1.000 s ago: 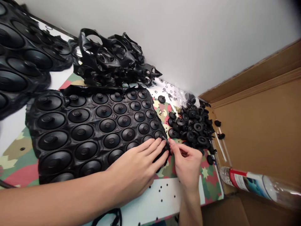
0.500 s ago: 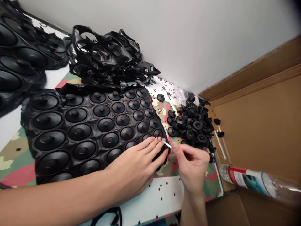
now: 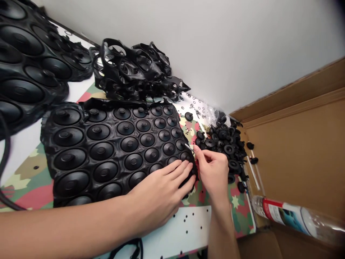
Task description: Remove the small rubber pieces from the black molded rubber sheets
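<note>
Head view: left hand (image 3: 161, 192) hides rubber sheet (image 3: 113, 144) corner.

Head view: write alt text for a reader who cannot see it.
A person's left hand presses flat on a black rubber sheet of moulded round discs while the right hand pinches a thin metal tool at the sheet's edge. A pile of loose black discs, a cardboard box and a plastic bottle lie to the right.
</note>
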A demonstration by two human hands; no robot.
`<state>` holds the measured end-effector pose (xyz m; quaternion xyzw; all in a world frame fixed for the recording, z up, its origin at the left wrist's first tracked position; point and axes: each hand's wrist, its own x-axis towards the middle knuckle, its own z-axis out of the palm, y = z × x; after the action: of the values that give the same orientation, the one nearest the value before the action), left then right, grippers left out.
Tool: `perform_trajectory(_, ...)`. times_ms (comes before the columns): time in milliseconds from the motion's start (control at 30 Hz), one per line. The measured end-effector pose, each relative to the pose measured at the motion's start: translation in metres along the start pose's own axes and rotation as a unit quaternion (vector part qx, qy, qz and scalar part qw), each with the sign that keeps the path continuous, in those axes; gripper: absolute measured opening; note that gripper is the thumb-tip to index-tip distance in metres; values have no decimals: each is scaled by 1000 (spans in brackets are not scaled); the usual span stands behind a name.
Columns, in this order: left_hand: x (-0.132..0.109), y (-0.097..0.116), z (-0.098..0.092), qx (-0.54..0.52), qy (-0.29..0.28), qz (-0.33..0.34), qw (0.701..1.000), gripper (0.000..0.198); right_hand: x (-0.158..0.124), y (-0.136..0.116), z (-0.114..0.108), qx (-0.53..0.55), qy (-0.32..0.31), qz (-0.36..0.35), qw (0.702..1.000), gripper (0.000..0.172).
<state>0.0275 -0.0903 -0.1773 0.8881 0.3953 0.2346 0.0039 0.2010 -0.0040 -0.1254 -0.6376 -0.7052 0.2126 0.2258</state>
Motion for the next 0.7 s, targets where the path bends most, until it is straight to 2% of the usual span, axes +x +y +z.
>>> perform_trajectory(300, 0, 1, 0, -7, 1, 1, 1000, 61, -3, 0, 2, 102, 4, -22, 995, 54)
perform_trajectory(533, 0, 0, -5, -3, -16, 9, 1000, 66, -12, -3, -6, 184, -44, -39, 981, 46)
perform_trajectory(700, 2, -1, -8, -11, -22, 11, 1000, 66, -21, -9, -17, 301, -68, -65, 949, 55)
